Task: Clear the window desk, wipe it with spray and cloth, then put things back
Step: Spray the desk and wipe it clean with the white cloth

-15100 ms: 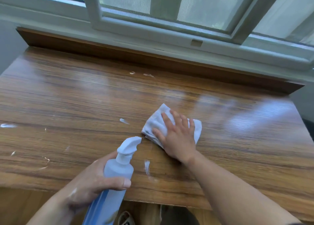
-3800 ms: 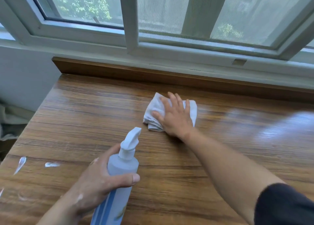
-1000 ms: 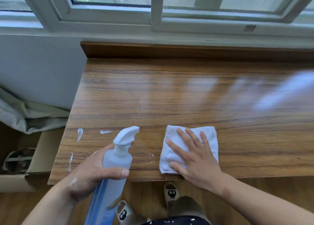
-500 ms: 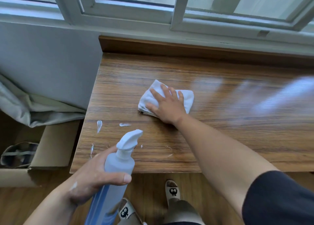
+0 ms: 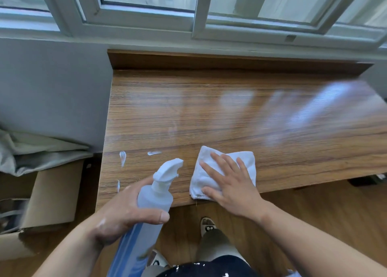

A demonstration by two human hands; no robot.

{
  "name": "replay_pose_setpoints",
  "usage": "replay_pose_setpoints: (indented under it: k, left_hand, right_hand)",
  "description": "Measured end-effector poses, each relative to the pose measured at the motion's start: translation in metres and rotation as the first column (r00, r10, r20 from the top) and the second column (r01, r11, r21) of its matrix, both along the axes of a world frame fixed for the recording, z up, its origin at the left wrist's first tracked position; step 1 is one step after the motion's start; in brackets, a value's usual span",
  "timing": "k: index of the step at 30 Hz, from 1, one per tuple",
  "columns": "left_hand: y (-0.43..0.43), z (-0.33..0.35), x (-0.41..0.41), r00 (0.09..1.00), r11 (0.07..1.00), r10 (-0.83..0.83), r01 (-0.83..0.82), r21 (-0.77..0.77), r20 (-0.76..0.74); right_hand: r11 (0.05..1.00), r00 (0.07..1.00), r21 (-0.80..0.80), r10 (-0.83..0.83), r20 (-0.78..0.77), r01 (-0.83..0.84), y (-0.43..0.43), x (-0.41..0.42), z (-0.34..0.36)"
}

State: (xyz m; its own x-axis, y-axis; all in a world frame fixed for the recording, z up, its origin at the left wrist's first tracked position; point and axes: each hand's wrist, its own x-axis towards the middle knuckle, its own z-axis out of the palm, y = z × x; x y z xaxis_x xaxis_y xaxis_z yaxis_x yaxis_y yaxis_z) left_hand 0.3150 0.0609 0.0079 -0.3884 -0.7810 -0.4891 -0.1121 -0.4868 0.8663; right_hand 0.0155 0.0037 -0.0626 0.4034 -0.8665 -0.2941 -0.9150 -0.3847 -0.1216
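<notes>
The right hand [image 5: 234,188] presses flat, fingers straight, on the cloth [image 5: 248,161]; foam streaks [image 5: 122,157] lie left of the cloth, past the bottle [image 5: 155,197] gripped in the left hand [image 5: 121,216].

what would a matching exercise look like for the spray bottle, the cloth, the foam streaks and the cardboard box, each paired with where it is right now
Things
1. spray bottle
2. white cloth
3. foam streaks
4. cardboard box

Places
a. on the floor, left of the desk
b. flat under the right hand, near the desk's front edge
c. gripped in the left hand
d. on the desk's left part, unwiped

Pairs: 1-c, 2-b, 3-d, 4-a
</notes>
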Motion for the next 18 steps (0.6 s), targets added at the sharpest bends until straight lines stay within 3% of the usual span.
replay_pose_setpoints:
  k: [8, 18]
  left_hand:
    - [-0.013, 0.004, 0.009, 0.999, 0.999, 0.029, -0.028, -0.017, 0.030]
    - [-0.040, 0.006, -0.014, 0.993, 0.999, 0.047, -0.047, -0.007, 0.109]
  right_hand:
    - [0.998, 1.000, -0.070, 0.000, 0.019, 0.001, -0.028, 0.003, -0.010]
    - [0.987, 0.996, -0.137, -0.073, 0.057, 0.081, -0.214, 0.033, -0.013]
